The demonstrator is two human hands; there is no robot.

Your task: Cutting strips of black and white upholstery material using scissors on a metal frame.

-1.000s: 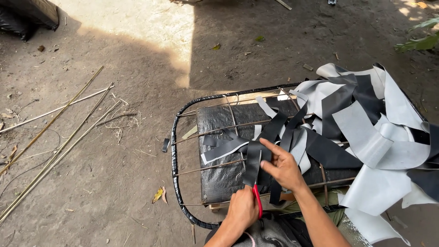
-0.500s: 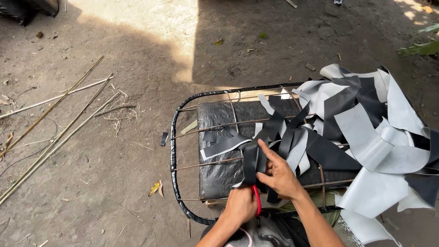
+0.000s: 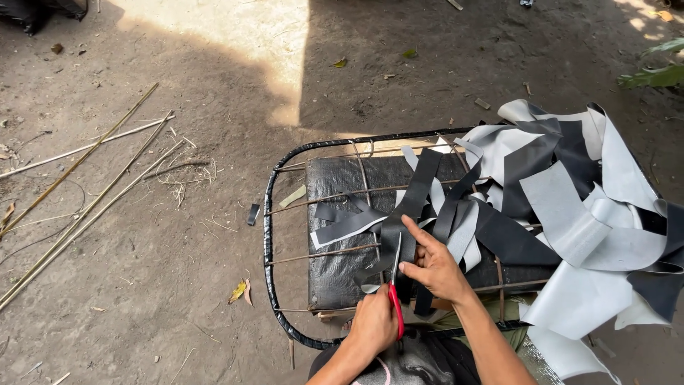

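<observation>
Bare dirt ground fills the scene, mostly in shade. A bright patch of sunlight falls on the far middle, narrowing to a point toward the near side. At left lie several long thin sticks, slanting from near left to far right. Dry leaves and small twigs are scattered about. A green leafy plant shows at the far right edge, and something dark sits in the far left corner.

Red-handled scissors upright against black strip
</observation>
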